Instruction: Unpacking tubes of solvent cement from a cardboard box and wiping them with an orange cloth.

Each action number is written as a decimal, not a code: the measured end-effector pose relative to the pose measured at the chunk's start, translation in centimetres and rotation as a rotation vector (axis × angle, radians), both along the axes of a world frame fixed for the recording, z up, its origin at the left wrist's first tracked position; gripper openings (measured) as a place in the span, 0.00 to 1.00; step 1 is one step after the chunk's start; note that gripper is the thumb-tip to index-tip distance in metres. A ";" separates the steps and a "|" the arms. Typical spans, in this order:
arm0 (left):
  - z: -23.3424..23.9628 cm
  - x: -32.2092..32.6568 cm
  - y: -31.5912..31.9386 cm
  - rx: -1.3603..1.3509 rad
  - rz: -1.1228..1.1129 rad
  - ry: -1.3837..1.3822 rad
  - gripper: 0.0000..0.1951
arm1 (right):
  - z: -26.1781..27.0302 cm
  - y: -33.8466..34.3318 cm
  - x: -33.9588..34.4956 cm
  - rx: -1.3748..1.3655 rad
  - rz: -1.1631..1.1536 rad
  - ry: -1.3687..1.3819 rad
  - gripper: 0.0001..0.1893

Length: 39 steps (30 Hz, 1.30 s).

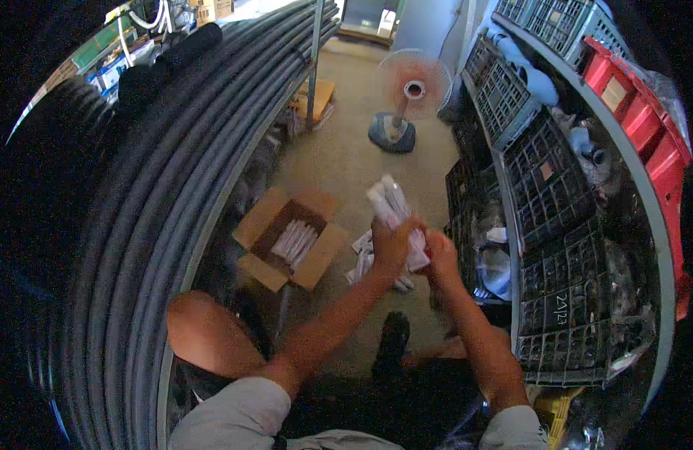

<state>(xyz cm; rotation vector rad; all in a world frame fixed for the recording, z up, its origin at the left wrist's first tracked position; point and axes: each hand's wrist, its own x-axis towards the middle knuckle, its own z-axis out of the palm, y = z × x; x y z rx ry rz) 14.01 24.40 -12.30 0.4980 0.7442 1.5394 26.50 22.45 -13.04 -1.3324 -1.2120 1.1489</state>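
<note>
A bundle of white tubes or slim packets [392, 201] is gripped in my left hand [392, 247], its upper end pointing away from me. My right hand [441, 253] is at the bundle's lower right side, its fingers partly hidden; a bit of red shows beside them. Beneath my hands, more white packets [362, 263] lie in a loose pile on the floor. To the left stands an open cardboard box [267, 277] with its flaps folded out. Several similar white packets [294, 242] lie side by side inside it.
Long black pipes [172, 169] fill a rack along the left. A running pedestal fan [392, 133] stands ahead on the floor [335, 152]. Shelves on the right hold black crates [560, 298], blue-grey crates [498, 84] and a red bin [655, 129]. Another cardboard box [318, 97] sits beyond the rack post.
</note>
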 end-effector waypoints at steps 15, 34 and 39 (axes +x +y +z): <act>-17.7 -14.1 12.9 -0.248 -0.216 0.884 0.23 | 8.6 -1.4 3.8 0.232 -0.261 -0.156 0.17; -42.3 -24.2 16.5 -0.351 -0.346 1.882 0.40 | 7.3 -0.4 6.8 0.176 -0.103 -0.249 0.18; -44.0 -25.1 16.0 -0.496 -0.421 1.993 0.45 | 7.7 -1.3 7.6 0.179 -0.086 -0.223 0.19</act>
